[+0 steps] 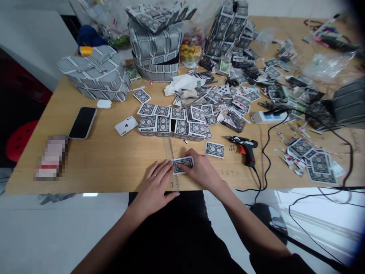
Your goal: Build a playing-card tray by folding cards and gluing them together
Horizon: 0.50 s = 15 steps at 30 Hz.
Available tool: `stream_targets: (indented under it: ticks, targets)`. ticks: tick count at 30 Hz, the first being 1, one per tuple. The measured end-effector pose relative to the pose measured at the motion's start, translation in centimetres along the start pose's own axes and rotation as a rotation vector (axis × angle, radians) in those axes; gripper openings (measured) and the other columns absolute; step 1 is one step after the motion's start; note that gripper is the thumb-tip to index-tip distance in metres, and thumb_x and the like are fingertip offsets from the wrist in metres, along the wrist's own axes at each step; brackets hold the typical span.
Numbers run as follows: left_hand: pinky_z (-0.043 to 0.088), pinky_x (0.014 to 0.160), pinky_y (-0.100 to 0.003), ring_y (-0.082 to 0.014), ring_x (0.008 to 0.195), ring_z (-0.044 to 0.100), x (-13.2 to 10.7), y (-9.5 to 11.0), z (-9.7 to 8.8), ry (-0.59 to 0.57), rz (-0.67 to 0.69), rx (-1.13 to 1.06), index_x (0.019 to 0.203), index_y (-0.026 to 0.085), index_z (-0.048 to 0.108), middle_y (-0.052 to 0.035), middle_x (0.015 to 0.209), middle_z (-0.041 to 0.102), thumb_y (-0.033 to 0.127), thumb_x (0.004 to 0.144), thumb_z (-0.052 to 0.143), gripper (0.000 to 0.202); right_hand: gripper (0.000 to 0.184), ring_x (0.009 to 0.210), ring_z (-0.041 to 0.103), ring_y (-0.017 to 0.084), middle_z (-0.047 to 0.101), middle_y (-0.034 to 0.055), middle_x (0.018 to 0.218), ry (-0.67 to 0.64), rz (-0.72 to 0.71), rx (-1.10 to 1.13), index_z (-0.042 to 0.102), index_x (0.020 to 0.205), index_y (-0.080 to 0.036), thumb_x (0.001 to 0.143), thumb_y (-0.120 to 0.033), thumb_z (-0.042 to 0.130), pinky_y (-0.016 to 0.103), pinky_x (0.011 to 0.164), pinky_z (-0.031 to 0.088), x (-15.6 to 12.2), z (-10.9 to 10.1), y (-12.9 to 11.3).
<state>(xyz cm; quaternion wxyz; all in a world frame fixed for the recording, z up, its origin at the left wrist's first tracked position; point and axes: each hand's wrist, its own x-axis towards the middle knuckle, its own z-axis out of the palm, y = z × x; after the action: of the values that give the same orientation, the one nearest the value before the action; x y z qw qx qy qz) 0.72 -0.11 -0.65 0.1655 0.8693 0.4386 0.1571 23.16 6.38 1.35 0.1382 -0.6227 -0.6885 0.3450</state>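
A patterned playing card lies back side up near the table's front edge, across a clear ruler. My right hand pinches the card at its right part, with a finger resting on its face. Flat on the table, my left hand has its fingers stretched out, tips at the card's left edge and beside the ruler. Behind them stands a low box-like piece built of cards, with a dark gap in its middle. A single card is right of my right hand, and an ace of clubs lies farther left.
A glue gun and its cord lie at the right, near a power strip. Card scraps and piles of cards cover the right and back. Grey woven bags stand behind. A phone is at the left.
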Motion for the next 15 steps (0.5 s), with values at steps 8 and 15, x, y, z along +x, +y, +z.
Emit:
stream_targets:
  ticks: [8,15]
  targets:
    - [0.036,0.133,-0.057,-0.0349,0.157,0.047,0.02,-0.20,0.08,0.000,0.007,0.004,0.163,0.015,0.044,-0.0175,0.167,0.051,0.053,0.095,0.077,0.084,0.024,0.080,0.074,0.028,0.078,0.0065,0.084,-0.001,0.002,-0.024,0.062,0.103,-0.023,0.089,-0.028,0.082,0.032,0.068,0.045,0.10,-0.03,-0.28]
    - [0.033,0.135,-0.056,-0.0330,0.159,0.044,0.06,-0.46,0.04,-0.022,0.018,0.001,0.164,0.015,0.042,-0.0164,0.168,0.050,0.052,0.095,0.078,0.086,0.024,0.084,0.075,0.029,0.079,0.0079,0.088,-0.019,0.006,-0.026,0.062,0.103,-0.023,0.089,-0.027,0.082,0.032,0.070,0.045,0.31,-0.04,-0.31]
